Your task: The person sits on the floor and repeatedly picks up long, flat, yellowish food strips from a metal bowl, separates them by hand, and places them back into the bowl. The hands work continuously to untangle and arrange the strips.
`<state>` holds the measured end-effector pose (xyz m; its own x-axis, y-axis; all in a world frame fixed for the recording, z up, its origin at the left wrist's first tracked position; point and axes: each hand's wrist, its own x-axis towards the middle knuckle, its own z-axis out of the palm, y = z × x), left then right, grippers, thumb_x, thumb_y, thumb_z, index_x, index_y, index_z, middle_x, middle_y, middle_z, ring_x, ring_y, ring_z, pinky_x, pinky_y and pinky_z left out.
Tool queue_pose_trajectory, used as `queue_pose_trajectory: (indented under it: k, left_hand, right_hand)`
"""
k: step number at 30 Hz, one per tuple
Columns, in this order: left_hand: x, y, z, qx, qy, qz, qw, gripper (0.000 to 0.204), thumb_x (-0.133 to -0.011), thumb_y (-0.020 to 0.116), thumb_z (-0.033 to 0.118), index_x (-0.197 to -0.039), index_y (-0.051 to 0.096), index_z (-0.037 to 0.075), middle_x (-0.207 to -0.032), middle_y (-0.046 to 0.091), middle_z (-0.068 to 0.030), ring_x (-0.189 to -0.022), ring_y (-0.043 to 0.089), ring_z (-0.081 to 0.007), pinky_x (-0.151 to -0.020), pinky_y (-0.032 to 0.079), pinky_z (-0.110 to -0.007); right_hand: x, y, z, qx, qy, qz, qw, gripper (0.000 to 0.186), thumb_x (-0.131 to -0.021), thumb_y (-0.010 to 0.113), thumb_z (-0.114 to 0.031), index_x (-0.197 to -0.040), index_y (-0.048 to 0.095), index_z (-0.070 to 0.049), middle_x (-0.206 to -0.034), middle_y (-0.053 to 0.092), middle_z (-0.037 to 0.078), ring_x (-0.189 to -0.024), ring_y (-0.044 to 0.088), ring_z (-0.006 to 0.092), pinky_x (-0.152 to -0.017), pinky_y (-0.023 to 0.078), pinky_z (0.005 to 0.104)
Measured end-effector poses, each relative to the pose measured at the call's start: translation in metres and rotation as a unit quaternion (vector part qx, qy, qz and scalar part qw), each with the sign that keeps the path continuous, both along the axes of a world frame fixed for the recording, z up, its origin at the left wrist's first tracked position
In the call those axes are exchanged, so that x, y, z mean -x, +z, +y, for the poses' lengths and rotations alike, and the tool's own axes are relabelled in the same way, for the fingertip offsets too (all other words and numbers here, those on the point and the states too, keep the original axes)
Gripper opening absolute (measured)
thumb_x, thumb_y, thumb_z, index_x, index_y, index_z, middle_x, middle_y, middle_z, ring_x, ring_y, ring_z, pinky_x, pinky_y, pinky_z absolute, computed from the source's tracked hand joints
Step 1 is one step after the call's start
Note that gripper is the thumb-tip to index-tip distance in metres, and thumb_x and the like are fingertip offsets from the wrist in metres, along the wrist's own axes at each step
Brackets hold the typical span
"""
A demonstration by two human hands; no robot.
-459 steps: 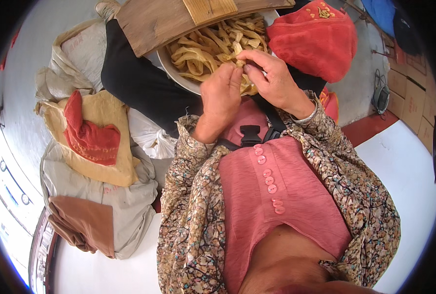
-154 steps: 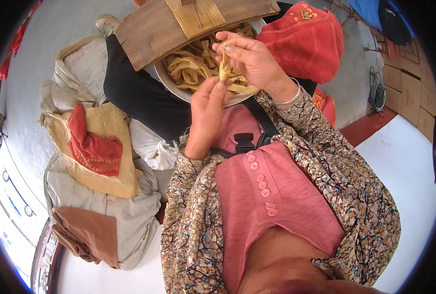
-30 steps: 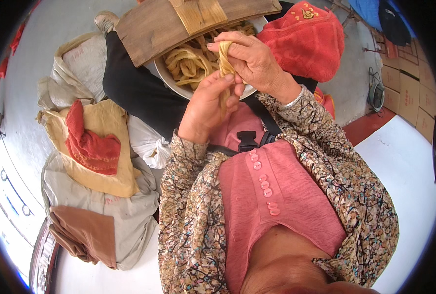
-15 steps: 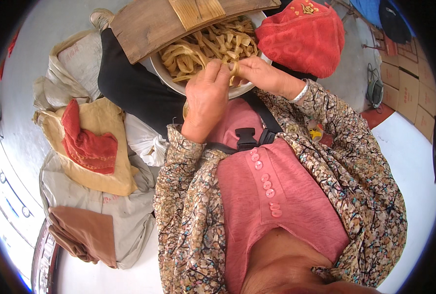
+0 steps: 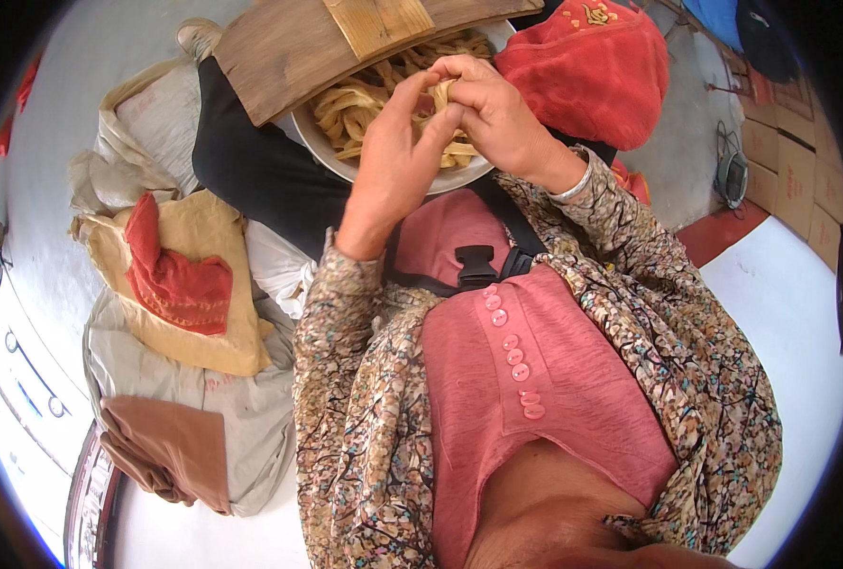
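Bowl [image 5: 319,142] sat on the lap, pale and shallow, heaped with flat tan strips [image 5: 350,104]; wooden board [image 5: 298,43] covered its far side, so only the near half was open. Red cloth bundle [image 5: 587,71] lay just right of the bowl, touching the rim area. Off to the left, well apart, were a tan cloth [image 5: 208,322] with a red rag [image 5: 175,280] on top, a grey sack [image 5: 251,427] under them and a brown cloth [image 5: 170,450] at the lower edge.

Both hands met over the near half of the bowl. Left hand [image 5: 393,166] rose from below, fingers pressed together with tips against the right hand. Right hand [image 5: 497,119] came in from the right, fingers curled and closed, pinching one strip [image 5: 443,93] between thumb and forefinger; the left fingertips touched the same piece. How much of that strip was hidden in the palm I couldn't tell.

Judgement on doing this step well: the strips looked thin and dry-ish, likely to tear or snap. Best to keep the pinch light, with both hands sharing the piece close together so no long span hung unsupported. Work should stay right over the open part of the bowl so any drop lands back in the heap, not on the lap. Elbow needed to stay off the board, which looked only propped on the rim.
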<state>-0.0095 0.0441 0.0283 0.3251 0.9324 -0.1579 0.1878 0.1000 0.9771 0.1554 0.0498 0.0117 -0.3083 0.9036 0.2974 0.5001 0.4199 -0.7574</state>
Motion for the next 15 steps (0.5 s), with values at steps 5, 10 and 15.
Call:
queue_pose_trajectory:
  k: [5,10,15]
  left_hand:
    - [-0.009,-0.009,0.002,0.056,0.085,-0.067,0.993,0.029,-0.094,0.043,0.007,-0.118,0.053,-0.006,-0.094,0.063,-0.0113,-0.079,0.059,-0.0141,-0.073,0.050,-0.028]
    - [-0.006,-0.009,0.000,0.098,0.055,-0.094,0.989,0.028,-0.097,0.043,0.017,-0.115,0.056,-0.001,-0.075,0.052,0.0018,-0.061,0.042,-0.0035,-0.051,0.034,-0.019]
    - [0.006,0.013,-0.020,0.307,0.048,-0.243,0.919,0.028,-0.100,0.044,0.027,-0.109,0.057,0.004,-0.070,0.049,0.0013,-0.050,0.031,-0.0025,-0.044,0.021,-0.018]
  right_hand:
    - [0.007,0.009,0.000,-0.072,-0.009,-0.007,0.997,0.007,-0.077,0.064,-0.004,-0.080,0.062,0.002,-0.110,0.059,0.014,-0.101,0.055,0.0334,-0.087,0.044,0.0408]
    - [0.009,0.012,-0.001,0.015,-0.033,0.088,0.995,0.006,-0.080,0.062,-0.003,-0.080,0.062,0.002,-0.112,0.059,0.014,-0.103,0.056,0.0296,-0.088,0.044,0.0390]
    - [0.013,0.015,0.008,0.211,-0.062,0.290,0.932,0.014,-0.091,0.057,-0.009,-0.093,0.064,0.003,-0.116,0.057,0.008,-0.104,0.055,0.0153,-0.086,0.045,0.0271]
